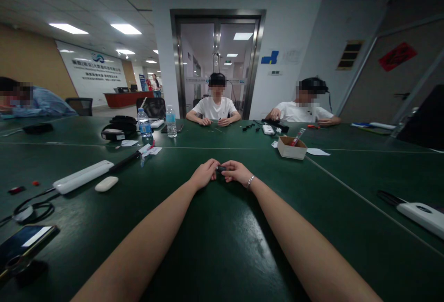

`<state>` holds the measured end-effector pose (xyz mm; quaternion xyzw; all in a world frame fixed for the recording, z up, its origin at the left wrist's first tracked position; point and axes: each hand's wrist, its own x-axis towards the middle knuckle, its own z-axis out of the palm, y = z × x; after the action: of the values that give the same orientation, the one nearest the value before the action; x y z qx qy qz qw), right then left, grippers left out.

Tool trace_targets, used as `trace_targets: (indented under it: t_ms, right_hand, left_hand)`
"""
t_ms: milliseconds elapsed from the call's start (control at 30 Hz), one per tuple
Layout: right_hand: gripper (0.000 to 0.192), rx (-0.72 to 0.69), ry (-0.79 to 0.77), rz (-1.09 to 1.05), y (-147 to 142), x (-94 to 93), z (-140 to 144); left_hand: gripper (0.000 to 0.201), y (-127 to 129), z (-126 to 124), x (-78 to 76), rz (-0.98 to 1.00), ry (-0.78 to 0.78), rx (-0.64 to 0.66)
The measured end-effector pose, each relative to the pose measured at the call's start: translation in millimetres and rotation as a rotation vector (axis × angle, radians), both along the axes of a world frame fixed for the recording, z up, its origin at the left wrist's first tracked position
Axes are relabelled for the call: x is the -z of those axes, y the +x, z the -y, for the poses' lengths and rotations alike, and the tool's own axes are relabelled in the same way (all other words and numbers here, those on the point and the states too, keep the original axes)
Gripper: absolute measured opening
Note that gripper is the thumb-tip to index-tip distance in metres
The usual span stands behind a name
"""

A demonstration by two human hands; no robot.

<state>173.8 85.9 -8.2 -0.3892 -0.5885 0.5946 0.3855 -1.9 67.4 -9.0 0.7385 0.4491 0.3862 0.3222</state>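
Note:
A small black object [220,169] is held between my two hands, low over the middle of the dark green table [208,228]. It is too small in view for its kind to be told. The fingers of my left hand [205,174] are closed on its left end. From the other side, my right hand [238,172] pinches its right end between thumb and fingers. A bracelet [250,181] circles my right wrist. Both forearms reach forward from the near edge of the view.
To my left lie a long white device [83,176], a white oval case [107,183], a phone [27,242] and cables. Bottles [171,121] and a small box [292,148] stand farther off. A white device [421,216] lies at right. Several people sit around the table.

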Motion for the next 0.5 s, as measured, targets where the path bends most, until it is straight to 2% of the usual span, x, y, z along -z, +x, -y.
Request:
trace_targets:
  t_ms: [267, 500]
  right_hand:
    - [0.028, 0.038, 0.006, 0.016, -0.9, -1.8, 1.8]
    - [0.03, 0.036, 0.052, 0.071, -1.5, 0.9, 1.1]
  left_hand:
    - [0.028, 0.8, -0.2, -2.6, 0.025, 0.163, -0.116]
    - [0.028, 1.2, 1.7, -6.1, -0.016, 0.145, -0.145]
